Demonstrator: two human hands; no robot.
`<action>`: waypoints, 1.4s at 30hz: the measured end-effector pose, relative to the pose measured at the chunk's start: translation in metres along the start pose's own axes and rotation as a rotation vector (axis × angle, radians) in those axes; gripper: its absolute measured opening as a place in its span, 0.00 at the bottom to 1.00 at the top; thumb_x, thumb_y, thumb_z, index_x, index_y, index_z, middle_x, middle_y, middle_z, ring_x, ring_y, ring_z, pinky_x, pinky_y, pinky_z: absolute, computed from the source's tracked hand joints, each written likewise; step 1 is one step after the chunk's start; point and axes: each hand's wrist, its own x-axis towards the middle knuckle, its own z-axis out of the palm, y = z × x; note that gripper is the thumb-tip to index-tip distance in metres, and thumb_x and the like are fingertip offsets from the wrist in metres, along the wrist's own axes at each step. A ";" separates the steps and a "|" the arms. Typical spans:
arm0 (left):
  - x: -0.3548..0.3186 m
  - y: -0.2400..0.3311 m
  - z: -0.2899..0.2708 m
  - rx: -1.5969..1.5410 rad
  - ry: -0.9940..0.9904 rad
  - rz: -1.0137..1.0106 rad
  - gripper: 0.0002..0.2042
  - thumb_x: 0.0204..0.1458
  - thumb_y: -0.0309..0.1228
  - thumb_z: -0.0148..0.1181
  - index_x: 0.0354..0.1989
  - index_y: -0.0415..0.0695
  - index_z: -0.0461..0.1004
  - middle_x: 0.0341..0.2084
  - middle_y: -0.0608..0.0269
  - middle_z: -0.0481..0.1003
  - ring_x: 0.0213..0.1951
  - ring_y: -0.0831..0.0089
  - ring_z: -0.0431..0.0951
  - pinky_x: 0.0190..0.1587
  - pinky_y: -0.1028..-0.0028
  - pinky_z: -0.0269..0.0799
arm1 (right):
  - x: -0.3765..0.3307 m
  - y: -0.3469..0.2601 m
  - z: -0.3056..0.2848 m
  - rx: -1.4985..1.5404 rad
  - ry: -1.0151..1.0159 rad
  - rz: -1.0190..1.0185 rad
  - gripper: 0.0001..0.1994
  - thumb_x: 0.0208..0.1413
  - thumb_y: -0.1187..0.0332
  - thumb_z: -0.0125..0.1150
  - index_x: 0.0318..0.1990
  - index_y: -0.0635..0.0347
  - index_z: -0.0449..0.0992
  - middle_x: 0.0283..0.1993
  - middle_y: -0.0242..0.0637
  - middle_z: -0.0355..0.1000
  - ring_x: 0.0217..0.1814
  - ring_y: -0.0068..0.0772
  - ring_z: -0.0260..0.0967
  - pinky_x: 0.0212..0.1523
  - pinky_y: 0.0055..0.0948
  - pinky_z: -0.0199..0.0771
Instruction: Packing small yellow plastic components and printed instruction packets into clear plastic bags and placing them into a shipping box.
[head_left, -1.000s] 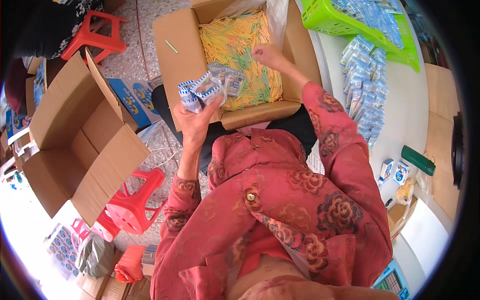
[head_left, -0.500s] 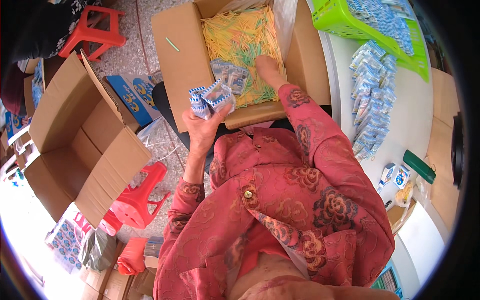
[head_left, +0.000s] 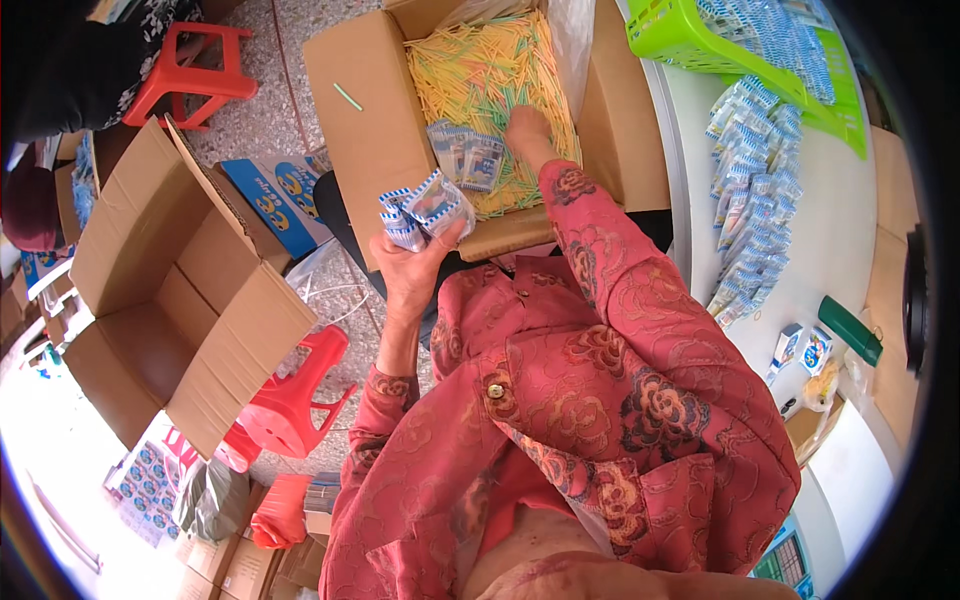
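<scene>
My left hand is closed around several small clear packets with blue-and-white striped edges, held over the near left rim of a cardboard box. Inside the box lies a thick layer of thin yellow, orange and green sticks. On top of the sticks rest more flat packets, just beyond the held ones. My right hand reaches into the box at its right side, back up and fingers curled down against the sticks. Its fingertips are hidden, so anything in them does not show. One loose green stick lies on the left flap.
On the white table to the right lie rows of filled packets and a green basket holding more. An open cardboard carton, red stools and a blue printed box stand at left.
The view has shifted slightly, so the surroundings sit a little further right. My right hand has drawn slightly closer to the packets lying on the sticks. My left hand keeps its packets.
</scene>
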 end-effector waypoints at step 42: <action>-0.024 0.008 0.013 -0.023 -0.141 0.131 0.13 0.39 0.21 0.63 0.36 0.33 0.73 0.29 0.64 0.75 0.31 0.81 0.73 0.36 0.80 0.69 | -0.077 0.054 -0.035 0.829 -1.083 -0.124 0.06 0.44 0.71 0.63 0.26 0.65 0.74 0.21 0.33 0.70 0.20 0.19 0.65 0.20 0.16 0.63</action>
